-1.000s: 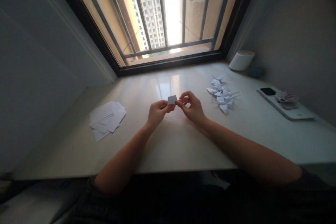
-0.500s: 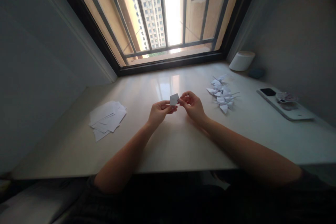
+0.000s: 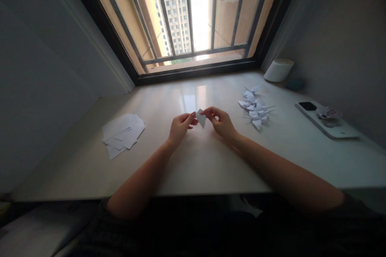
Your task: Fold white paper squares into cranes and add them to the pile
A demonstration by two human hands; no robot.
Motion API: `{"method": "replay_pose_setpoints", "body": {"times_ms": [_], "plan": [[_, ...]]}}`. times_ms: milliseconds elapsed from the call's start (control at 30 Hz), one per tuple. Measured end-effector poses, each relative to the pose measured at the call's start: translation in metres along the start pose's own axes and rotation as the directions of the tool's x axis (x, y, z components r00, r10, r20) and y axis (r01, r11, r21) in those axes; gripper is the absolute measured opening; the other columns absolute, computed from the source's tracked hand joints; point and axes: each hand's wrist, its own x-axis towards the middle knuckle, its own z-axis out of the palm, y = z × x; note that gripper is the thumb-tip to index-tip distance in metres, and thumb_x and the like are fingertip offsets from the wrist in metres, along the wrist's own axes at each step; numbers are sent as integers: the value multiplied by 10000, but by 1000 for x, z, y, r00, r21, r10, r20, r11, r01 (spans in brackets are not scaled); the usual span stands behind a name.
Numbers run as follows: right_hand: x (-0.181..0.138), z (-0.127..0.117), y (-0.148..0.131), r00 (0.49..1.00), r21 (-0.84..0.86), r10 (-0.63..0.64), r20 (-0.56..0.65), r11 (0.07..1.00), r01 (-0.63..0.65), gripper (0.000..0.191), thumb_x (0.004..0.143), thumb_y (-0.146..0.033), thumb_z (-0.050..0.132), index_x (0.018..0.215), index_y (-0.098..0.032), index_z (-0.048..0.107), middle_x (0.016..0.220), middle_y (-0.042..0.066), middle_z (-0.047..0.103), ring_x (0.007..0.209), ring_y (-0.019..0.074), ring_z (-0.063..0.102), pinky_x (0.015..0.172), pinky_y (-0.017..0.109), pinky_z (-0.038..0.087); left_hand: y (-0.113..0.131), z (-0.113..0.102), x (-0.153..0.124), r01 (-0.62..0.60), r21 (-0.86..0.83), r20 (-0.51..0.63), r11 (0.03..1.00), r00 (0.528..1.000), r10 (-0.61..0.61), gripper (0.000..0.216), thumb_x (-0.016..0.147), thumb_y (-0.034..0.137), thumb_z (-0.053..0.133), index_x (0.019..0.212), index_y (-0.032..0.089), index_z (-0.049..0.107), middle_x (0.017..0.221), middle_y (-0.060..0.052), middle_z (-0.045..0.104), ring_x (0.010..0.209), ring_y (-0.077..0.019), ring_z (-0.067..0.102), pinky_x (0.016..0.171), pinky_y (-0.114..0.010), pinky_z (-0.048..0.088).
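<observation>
A small folded piece of white paper (image 3: 201, 118) hangs between my two hands, a little above the pale table (image 3: 196, 160). My left hand (image 3: 180, 127) pinches its left edge with thumb and fingers. My right hand (image 3: 221, 123) pinches its right edge, fingers curled. The paper now points downward in a narrow shape. Both forearms reach in from the near table edge.
A loose stack of white paper sheets (image 3: 122, 134) lies on the left. Several folded paper figures (image 3: 255, 106) are heaped on the right. Farther right lie a phone (image 3: 327, 124) and a white cylinder (image 3: 278, 70). A barred window (image 3: 193, 20) is straight ahead.
The paper has been turned between my fingers from a flat squarish shape to a narrow downward point. Both hands stayed close together at the table's middle.
</observation>
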Motion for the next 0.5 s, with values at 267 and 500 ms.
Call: {"method": "replay_pose_setpoints", "body": {"times_ms": [267, 500], "plan": [[-2, -1, -8, 1000, -31, 2, -17, 1000, -2, 187, 858, -368, 549, 958, -262, 665, 894, 26, 702, 822, 194, 625, 746, 342, 456, -2, 0, 0, 12, -17, -58, 1000, 998, -13, 361, 701, 517, 699, 782, 166, 724, 723, -71, 712, 687, -176, 666, 581, -249, 478], [-5, -1, -11, 1000, -5, 13, -8, 1000, -13, 281, 783, -424, 653, 1013, -262, 644, 836, 24, 716, 758, 194, 661, 723, 346, 490, -2, -1, 1, 34, -72, -56, 997, 998, -38, 395, 677, 536, 711, 809, 164, 726, 735, -79, 717, 703, -192, 675, 633, -288, 494]]}}
